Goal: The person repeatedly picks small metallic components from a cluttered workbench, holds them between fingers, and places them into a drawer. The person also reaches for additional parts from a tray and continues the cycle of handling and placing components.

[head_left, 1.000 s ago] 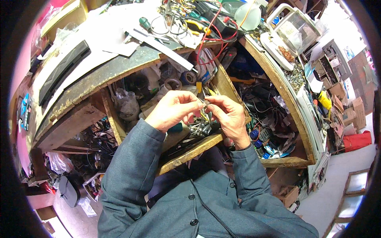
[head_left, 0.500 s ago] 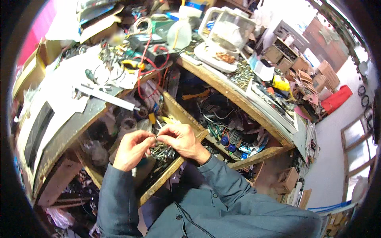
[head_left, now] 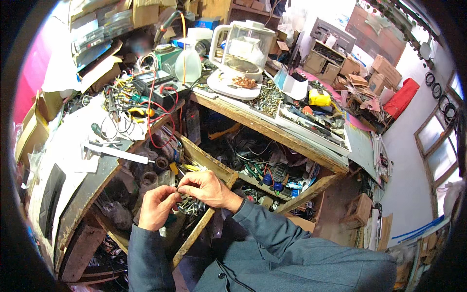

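Note:
Fingertips together, my left hand and my right hand meet over an open wooden drawer. Both pinch something small between thumb and fingers, too little and too covered to name. Beneath them in the drawer lie many loose metal pieces. Past my right hand, yellow-handled items rest inside the drawer, and rolls of tape sit beyond my left hand.
A white scale-like base bears a clear jug on the far bench. Red test leads hang over the left bench edge. A white bar juts out there. Screws heap beside a tool tray.
The view has tilted up and turned, so the benches sit lower and further left. My hands stay pinched together over the drawer.

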### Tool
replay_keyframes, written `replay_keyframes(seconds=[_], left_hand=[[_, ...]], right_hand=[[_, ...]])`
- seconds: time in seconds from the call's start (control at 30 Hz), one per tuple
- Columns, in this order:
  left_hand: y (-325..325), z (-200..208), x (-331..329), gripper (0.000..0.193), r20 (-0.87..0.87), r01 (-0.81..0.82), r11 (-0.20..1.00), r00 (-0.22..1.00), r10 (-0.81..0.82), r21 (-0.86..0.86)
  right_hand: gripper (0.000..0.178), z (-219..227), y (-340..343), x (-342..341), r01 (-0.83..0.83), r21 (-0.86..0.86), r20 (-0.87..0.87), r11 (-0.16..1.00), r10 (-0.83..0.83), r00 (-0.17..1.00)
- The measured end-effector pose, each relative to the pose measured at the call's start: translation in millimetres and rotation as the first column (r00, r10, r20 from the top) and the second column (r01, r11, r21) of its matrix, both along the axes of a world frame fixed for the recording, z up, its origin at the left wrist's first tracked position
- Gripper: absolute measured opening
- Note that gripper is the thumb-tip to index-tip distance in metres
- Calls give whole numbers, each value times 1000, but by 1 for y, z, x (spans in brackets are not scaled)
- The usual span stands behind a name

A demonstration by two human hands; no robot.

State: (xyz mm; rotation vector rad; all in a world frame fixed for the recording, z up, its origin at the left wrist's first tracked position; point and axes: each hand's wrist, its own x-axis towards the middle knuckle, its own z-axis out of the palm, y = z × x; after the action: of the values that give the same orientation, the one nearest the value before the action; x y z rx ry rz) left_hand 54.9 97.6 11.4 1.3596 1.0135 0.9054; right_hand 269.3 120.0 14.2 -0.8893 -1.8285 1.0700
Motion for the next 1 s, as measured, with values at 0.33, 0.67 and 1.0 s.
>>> replay_keyframes(seconds=[0.33,0.67,1.0], left_hand=[[2,-6,-3,15,-144,12,997,990,-1,77],[0,-1,2,17,-162,37,994,987,-21,101],[-2,2,-1,20,-125,42,999,991,-39,24]], right_hand=[[18,5,-3,-2,35,-13,11,999,-35,999],[19,5,-6,-1,37,67,71,997,-42,997],[20,-2,-5,-3,49,110,71,993,-57,996]])
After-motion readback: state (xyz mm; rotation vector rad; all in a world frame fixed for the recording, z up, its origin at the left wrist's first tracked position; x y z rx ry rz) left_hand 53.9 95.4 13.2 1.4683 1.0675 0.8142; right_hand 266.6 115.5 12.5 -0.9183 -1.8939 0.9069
